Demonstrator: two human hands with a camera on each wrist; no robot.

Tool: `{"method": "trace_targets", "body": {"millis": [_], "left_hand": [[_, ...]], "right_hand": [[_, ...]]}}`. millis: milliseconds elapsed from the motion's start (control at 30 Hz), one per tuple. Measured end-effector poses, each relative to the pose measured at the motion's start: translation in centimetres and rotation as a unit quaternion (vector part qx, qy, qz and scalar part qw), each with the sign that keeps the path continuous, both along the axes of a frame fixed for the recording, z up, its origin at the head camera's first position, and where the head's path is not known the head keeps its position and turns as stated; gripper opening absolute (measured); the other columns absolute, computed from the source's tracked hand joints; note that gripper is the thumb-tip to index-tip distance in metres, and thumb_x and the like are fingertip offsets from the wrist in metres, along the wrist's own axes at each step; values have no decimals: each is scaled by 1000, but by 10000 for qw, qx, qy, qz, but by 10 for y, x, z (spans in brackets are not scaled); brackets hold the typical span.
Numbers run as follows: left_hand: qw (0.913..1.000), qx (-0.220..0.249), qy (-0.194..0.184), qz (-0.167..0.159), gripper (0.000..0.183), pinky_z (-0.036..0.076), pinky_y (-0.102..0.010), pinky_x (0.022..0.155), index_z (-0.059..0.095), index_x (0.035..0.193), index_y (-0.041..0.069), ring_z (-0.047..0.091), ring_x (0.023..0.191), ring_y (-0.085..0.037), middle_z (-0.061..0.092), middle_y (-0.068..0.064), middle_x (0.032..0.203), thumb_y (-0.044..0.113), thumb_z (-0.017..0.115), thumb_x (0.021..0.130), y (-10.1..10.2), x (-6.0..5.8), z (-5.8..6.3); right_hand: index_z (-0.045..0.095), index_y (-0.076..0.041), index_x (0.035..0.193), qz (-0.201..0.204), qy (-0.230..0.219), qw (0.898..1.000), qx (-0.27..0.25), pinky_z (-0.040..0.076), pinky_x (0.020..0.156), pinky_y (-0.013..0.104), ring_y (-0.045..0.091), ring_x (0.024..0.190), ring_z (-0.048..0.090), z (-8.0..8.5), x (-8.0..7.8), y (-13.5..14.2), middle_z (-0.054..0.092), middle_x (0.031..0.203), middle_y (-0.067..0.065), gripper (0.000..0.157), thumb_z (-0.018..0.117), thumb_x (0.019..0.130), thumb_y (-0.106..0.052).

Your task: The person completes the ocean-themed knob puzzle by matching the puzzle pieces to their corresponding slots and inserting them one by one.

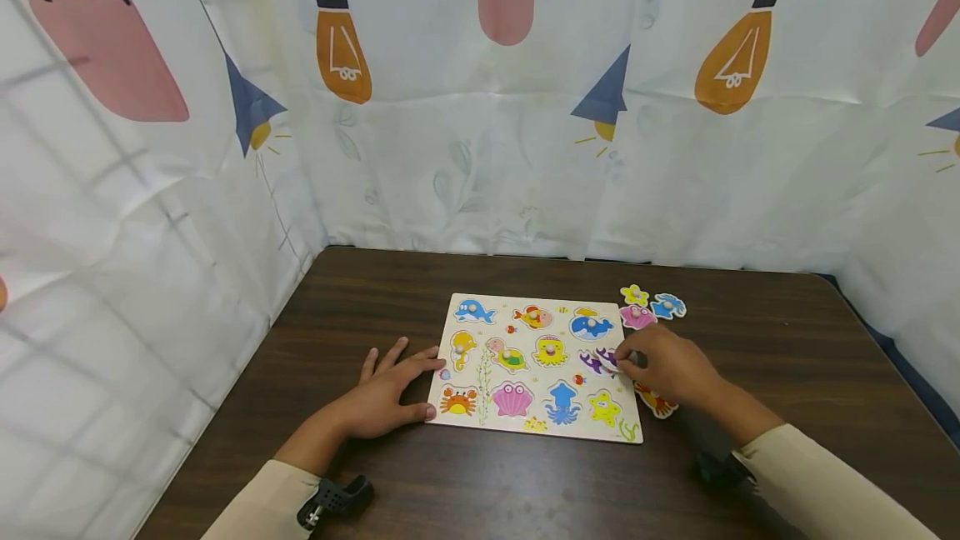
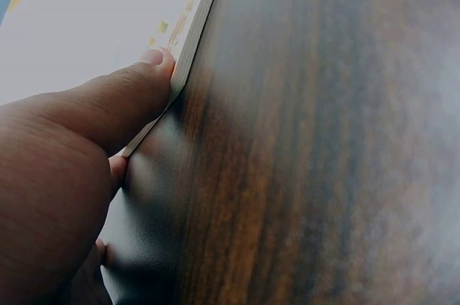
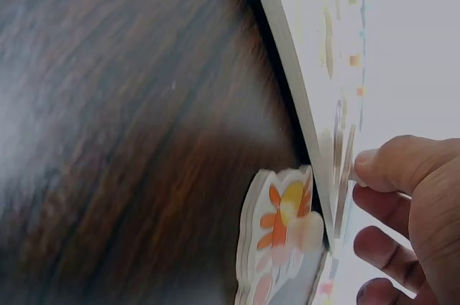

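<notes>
A white wooden puzzle board [image 1: 540, 433] with colourful sea-animal shapes lies on the table. My right hand [image 1: 671, 365] pinches a thin purple puzzle piece [image 1: 607, 358] by its knob, tilted over the purple shape near the board's right edge. Edge-on, the same puzzle piece [image 3: 346, 183] shows between thumb and fingertips in the right wrist view; whether it sits in its recess I cannot tell. With fingers spread, my left hand [image 1: 382, 402] touches the board's left edge. The left thumb lies on the board's rim in the left wrist view.
Beside the board's upper right corner lie a yellow star piece [image 1: 634, 295], a pink piece [image 1: 637, 317] and a blue piece [image 1: 668, 306]. An orange-red piece [image 1: 657, 401] lies close below my right hand. A printed white curtain [image 1: 480, 173] borders the dark wooden table [image 1: 480, 490].
</notes>
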State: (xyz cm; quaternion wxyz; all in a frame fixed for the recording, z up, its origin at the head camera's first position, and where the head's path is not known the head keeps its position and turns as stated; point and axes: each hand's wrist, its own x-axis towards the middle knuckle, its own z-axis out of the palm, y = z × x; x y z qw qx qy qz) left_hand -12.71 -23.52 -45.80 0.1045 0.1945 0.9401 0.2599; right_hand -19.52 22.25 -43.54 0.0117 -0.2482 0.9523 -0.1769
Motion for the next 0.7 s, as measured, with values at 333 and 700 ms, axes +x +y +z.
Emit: {"method": "trace_targets", "body": {"millis": [333, 700], "left_hand": [[10000, -15, -34, 23, 68, -12, -71, 113, 47, 153, 34, 1, 155, -42, 29, 5, 167, 51, 73, 92, 1, 0, -1], [10000, 3, -7, 19, 68, -11, -71, 113, 47, 153, 33, 2, 155, -42, 29, 4, 167, 49, 74, 93, 1, 0, 0]], "right_hand": [[80, -24, 98, 130, -7, 9999, -59, 55, 88, 54, 22, 103, 63, -3, -1, -12, 71, 102, -8, 10, 83, 88, -23], [80, -24, 96, 158, -48, 9998, -143, 55, 88, 51, 22, 107, 64, -5, 1, -21, 70, 103, -7, 9, 83, 88, -21]]}}
